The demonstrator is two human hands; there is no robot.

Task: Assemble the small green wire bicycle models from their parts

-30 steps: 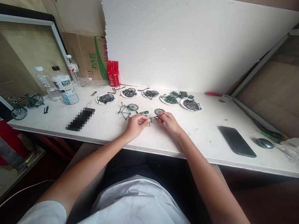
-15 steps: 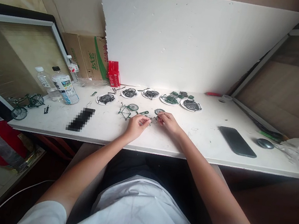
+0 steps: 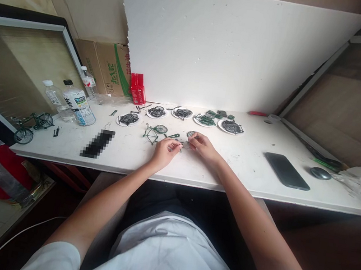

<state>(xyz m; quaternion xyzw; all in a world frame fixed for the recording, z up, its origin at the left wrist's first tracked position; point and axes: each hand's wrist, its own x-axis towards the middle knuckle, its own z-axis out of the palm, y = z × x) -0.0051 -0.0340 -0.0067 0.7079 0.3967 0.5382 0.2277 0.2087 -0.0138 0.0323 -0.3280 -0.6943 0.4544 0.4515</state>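
My left hand (image 3: 166,152) is closed in a pinch above the white table (image 3: 241,163), its fingertips on a part too small to make out. Close beside it, my right hand (image 3: 203,146) also pinches something tiny, partly hidden by its fingers. Just beyond my right fingers lies a small spoked wheel (image 3: 190,134). Left of my hands is a green toy bicycle frame (image 3: 150,135) with a wheel (image 3: 161,129) behind it. A green elongated part (image 3: 175,136) lies between the frame and my fingers.
Several plates of dark parts (image 3: 128,119) line the back, one with green frames (image 3: 205,119). At left are a toy bicycle (image 3: 34,126) and bottles (image 3: 80,104); at right, a phone (image 3: 287,171) and a mouse (image 3: 320,173). A white board (image 3: 234,52) stands behind.
My right hand has shifted slightly left, nearer my left fingertips, covering more of the small wheel. My left hand has stayed almost still.
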